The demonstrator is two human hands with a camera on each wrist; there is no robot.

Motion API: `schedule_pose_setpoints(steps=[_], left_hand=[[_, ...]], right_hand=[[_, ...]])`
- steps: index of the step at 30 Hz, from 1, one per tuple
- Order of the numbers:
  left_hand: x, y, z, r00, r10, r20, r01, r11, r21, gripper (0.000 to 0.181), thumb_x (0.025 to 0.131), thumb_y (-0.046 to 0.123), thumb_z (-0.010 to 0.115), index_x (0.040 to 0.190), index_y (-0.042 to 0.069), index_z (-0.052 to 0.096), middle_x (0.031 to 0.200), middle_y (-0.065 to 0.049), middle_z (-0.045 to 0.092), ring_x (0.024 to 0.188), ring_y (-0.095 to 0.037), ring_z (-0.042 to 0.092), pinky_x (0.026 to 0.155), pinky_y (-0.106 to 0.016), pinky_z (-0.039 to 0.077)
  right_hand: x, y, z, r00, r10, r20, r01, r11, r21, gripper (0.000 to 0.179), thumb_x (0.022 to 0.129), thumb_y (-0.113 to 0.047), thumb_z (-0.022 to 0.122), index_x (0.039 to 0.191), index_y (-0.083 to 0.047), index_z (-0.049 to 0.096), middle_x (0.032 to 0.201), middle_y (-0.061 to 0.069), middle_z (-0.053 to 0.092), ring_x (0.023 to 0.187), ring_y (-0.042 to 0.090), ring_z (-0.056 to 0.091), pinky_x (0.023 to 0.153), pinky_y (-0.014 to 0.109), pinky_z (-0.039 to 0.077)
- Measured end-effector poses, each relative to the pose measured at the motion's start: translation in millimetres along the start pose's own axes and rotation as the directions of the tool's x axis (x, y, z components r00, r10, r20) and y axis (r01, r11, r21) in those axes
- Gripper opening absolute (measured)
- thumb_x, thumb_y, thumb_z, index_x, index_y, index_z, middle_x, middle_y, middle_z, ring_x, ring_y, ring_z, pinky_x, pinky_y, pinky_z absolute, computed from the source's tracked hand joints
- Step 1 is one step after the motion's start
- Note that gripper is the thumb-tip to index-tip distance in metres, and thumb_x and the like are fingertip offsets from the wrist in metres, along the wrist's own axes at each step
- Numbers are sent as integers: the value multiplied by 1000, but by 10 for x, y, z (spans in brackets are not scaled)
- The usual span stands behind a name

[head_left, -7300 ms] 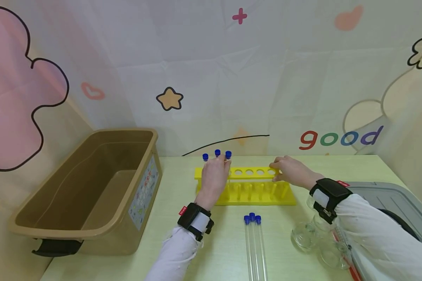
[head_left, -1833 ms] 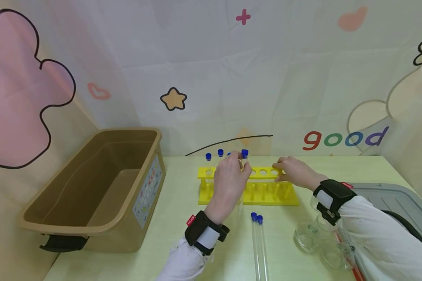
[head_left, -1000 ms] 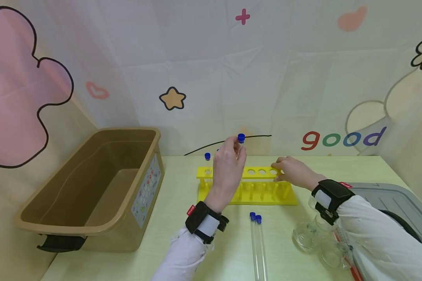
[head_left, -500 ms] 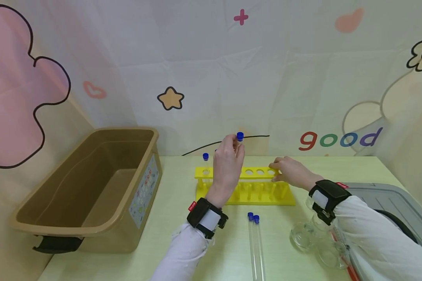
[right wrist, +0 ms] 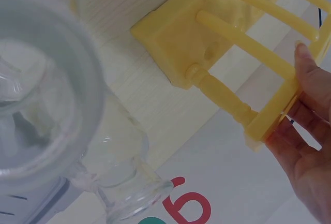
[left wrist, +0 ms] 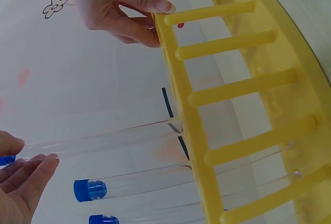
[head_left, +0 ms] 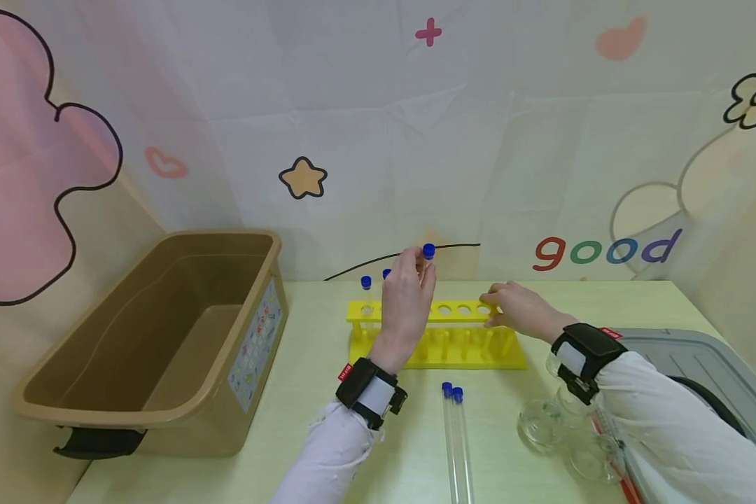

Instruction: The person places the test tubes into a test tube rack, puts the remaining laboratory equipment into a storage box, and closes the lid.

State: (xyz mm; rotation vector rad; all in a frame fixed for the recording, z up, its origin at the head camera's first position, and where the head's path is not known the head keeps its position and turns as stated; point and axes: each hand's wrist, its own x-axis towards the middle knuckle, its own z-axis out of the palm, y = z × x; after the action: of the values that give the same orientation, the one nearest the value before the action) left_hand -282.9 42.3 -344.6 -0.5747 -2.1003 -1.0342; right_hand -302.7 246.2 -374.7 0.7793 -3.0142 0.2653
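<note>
Head view: the person's left hand [head_left: 405,301] is raised over the left half of a yellow rack [head_left: 472,361], its grip pinching a clear blue-capped tube [head_left: 428,255] between thumb and fingers just below the cap. The tube is held upright above the rack; from the left wrist I see its lower end meet the rack's top bar, though I can't tell whether it has entered a hole.

The right hand [head_left: 523,308] has its grip on the right end of the rack's top bar, thumb on one face and fingers on the other.

Two standing tubes [head_left: 366,283], also capped in blue, are set in the rack's leftmost holes, the second partly behind the left hand. Two lying tubes [head_left: 451,448] rest side by side on the counter [head_left: 309,336] in front of the rack, caps towards it.

Clear glass vessels [head_left: 542,423] are grouped in front of the rack and to its right, one with a flared lip. Beyond them, right of the rack, there's a grey plastic panel [head_left: 687,350], partly covered by the right sleeve [head_left: 680,413]. Well to the rack's left stands a deep brown bin [head_left: 201,437], and behind the rack hangs a pale printed backdrop [head_left: 378,175] with the word "good" on it
</note>
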Motion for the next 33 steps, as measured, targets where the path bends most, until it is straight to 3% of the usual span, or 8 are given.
schedule_pose_setpoints(steps=[12,26,33], left_hand=[[-90,-80,69,999,-20,27,19,1000,15,17,84,8,63,97,-1,57,80,-7,57,69,-15,54,62,-13,43],[-142,-139,95,990,-118,79,116,993,27,16,84,13,63,94,0,63,78,-6,61,62,-12,53,58,-14,43],[-169,-179,136,978,-173,114,167,984,62,16,84,14,63,93,0,63,78,-7,62,58,-11,53,54,-13,41]], right_hand=[[-4,11,0,1000,7,-4,-7,1000,10,38,71,-11,75,104,4,64,89,10,57,79,27,50,72,38,44],[0,12,4,1000,9,-6,-9,1000,6,38,71,-11,75,104,4,64,90,11,57,80,28,50,73,39,44],[-1,12,9,1000,7,-5,-7,1000,0,38,71,-11,75,104,3,64,91,11,57,80,28,50,73,39,44]])
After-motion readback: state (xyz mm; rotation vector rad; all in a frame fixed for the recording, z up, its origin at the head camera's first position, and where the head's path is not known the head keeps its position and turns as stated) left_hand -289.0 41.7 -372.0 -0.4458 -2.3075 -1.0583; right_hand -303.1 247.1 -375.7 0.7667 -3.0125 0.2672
